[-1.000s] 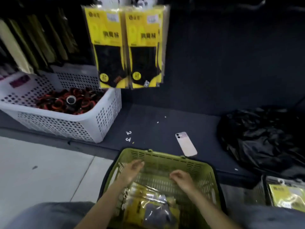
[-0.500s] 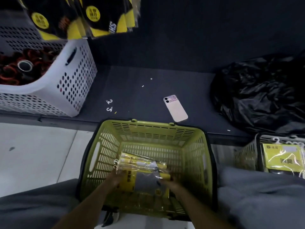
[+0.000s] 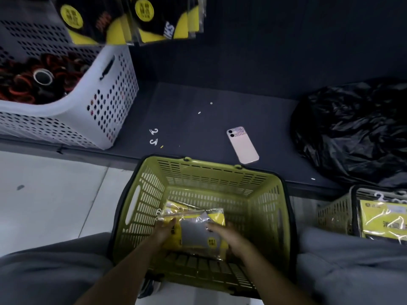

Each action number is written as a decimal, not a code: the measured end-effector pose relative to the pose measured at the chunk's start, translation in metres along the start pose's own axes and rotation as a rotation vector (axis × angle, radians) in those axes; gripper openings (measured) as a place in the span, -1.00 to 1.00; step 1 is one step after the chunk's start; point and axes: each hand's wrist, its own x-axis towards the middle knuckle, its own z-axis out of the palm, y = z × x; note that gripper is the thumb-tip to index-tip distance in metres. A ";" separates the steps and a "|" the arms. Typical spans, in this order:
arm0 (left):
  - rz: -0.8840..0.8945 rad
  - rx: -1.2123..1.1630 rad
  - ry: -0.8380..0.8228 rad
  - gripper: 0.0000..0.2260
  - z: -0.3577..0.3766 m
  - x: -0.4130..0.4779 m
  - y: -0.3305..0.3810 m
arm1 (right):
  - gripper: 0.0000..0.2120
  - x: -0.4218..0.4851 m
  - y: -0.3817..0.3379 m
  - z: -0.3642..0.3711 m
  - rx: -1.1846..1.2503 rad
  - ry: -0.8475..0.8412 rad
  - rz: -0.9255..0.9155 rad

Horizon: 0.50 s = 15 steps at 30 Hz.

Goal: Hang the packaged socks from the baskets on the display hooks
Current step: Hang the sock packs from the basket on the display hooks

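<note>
From the head camera, looking down: the green basket (image 3: 199, 172) sits on the floor (image 3: 55, 194) between the person's grey-trousered knees, pulled tight against the low dark shelf (image 3: 193, 128), probably so that the stock is within easy reach of both arms. Only a small bundle of sock packs (image 3: 198, 227) lies at its bottom. The left hand (image 3: 164, 231) grips the bundle's left edge, near the white hanger tabs, and the right hand (image 3: 229, 237) wraps its fingers (image 3: 212, 226) over the right edge. Holding it from both sides likely keeps the slippery plastic sleeves squared up as one stack for lifting.

Above, the hung packs (image 3: 141, 20) dangle in overlapping rows, cut off by the top of the picture, so the display hooks themselves are out of sight. A second basket (image 3: 330, 214) at the right holds more yellow packs, so I judge the job to be well short of finished.

A white basket (image 3: 105, 95) of red and black rings stands on the shelf at the left. A phone (image 3: 242, 145) lies face down in the middle, a crumpled black bag (image 3: 352, 133) at the right, and two loose hooks (image 3: 154, 136) near the shelf's front edge (perhaps fallen off packs).

Writing: each pack carries a round yellow label with dark characters too blurred to read. One hung pack shows white letters that look like "HS", partly hidden. Print on the phone's sticker is too small to make out
</note>
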 end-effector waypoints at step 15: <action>0.391 -0.858 -0.391 -0.69 -0.020 -0.143 0.199 | -0.45 -0.157 -0.166 -0.032 0.572 -0.024 -0.691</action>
